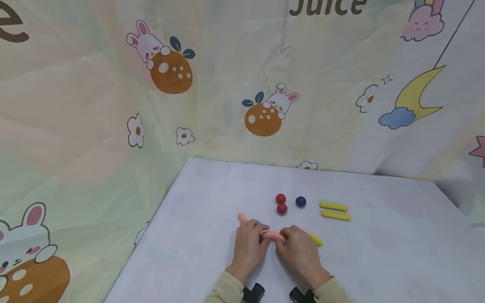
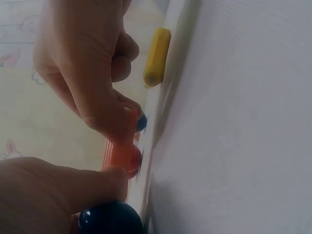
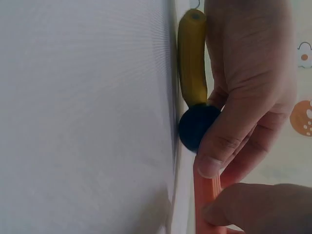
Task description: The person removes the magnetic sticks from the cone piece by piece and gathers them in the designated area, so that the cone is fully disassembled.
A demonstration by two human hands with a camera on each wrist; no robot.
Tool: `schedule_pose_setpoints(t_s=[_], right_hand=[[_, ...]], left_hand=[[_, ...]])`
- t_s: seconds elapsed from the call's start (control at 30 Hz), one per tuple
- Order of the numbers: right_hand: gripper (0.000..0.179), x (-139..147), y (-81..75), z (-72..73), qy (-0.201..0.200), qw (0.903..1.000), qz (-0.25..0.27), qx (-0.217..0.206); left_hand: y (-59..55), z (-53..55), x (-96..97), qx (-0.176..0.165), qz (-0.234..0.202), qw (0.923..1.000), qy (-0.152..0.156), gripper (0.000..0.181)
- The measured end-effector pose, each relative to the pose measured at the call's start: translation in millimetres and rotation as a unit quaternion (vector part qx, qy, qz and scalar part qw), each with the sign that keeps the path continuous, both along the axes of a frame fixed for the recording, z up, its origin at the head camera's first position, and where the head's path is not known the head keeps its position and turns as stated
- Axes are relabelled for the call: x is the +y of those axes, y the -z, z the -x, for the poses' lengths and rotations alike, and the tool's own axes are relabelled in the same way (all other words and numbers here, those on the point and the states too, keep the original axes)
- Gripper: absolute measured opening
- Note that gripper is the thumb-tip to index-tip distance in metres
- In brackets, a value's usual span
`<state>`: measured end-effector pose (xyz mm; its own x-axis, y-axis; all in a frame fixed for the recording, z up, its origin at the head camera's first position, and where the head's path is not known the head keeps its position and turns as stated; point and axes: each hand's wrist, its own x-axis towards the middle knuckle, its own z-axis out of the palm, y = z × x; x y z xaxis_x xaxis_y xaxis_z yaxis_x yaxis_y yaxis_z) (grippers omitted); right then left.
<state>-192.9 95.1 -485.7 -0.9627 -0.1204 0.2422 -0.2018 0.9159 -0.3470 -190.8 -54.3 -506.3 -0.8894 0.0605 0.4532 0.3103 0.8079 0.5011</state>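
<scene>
Hands (image 1: 250,244) (image 1: 301,250) pinch an orange strip (image 1: 273,235) above white tabletop (image 1: 398,244), printed cloth (image 1: 219,75) behind.

From the wearer's head, the widest view looks forward and down, the white tabletop (image 1: 398,235) across the lower frame, the printed backdrop (image 1: 219,63) above. Turned sideways at close range, the left wrist view has tabletop filling its right half, the right wrist view its left; both, though dim, apparently share the orange strip (image 1: 273,235).

Left hand (image 1: 250,244) and right hand (image 1: 299,249) sat pretty close, both pinching. Wrists (image 1: 238,271) angled inward from the near side.
</scene>
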Motion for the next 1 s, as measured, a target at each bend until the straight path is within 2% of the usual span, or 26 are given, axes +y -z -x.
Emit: schedule_pose_setpoints(t_s=[0.17, 0.33, 0.5, 0.73, 1.0], right_hand=[[0.022, 4.8, 1.9, -0.2, 0.025, 0.9991, 0.004, 0.033], [0.022, 22.0, -5.7, -7.1, 0.048, 0.9970, 0.030, 0.052], [0.023, 51.3, -10.8, -22.9, 0.077, 0.9941, 0.069, 0.034], [0.036, 79.9, -1.8, -38.6, 0.105, 0.9910, 0.078, -0.027], [0.027, 89.9, 12.4, -41.6, 0.115, 0.9907, 0.070, -0.018]], left_hand=[[-0.5, 1.1, -2.0, -0.037, -0.038, 0.9985, -0.016, 0.023], [-0.8, 1.7, -2.4, -0.036, -0.041, 0.9981, -0.029, 0.021], [-1.1, 2.5, -3.5, -0.039, -0.041, 0.9979, -0.032, 0.020], [-1.7, 2.8, -6.0, -0.043, -0.043, 0.9977, -0.029, 0.019], [-1.4, 1.8, -3.3, -0.033, -0.052, 0.9976, -0.033, 0.020]])
